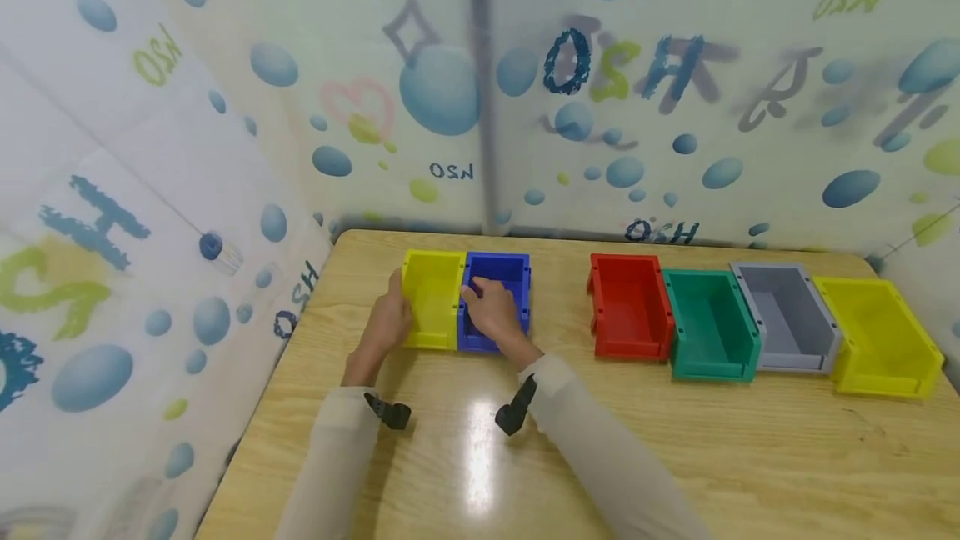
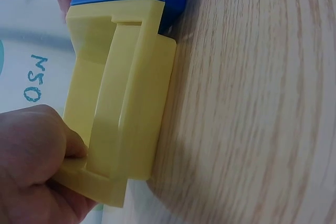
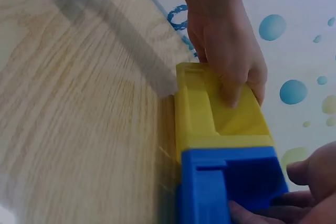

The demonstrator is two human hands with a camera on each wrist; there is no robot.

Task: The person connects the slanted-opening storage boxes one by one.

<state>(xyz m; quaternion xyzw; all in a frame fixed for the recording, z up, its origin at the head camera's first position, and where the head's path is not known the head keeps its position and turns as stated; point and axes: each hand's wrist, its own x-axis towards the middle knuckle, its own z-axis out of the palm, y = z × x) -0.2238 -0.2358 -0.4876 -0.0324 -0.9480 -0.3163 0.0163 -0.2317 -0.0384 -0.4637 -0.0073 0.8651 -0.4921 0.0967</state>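
Note:
Two open-fronted plastic bins, a yellow bin (image 1: 433,294) and a blue bin (image 1: 510,269), stand side by side on the table. My left hand (image 1: 387,319) grips the yellow bin's left wall; in the left wrist view its thumb (image 2: 76,145) goes inside, with fingers beneath the rim. Over the blue bin, my right hand (image 1: 495,311) reaches down with its fingers (image 3: 252,214) inside, as the right wrist view shows. Whether those fingers pinch a wall is hidden. The bins' neighbouring walls touch.
To the right stand a red bin (image 1: 628,307), a green bin (image 1: 708,327), a grey bin (image 1: 783,315) and another yellow bin (image 1: 873,332), in a close row. A gap of wooden table (image 1: 561,307) separates them from the blue bin. Patterned walls (image 1: 525,148) rise behind and at the left.

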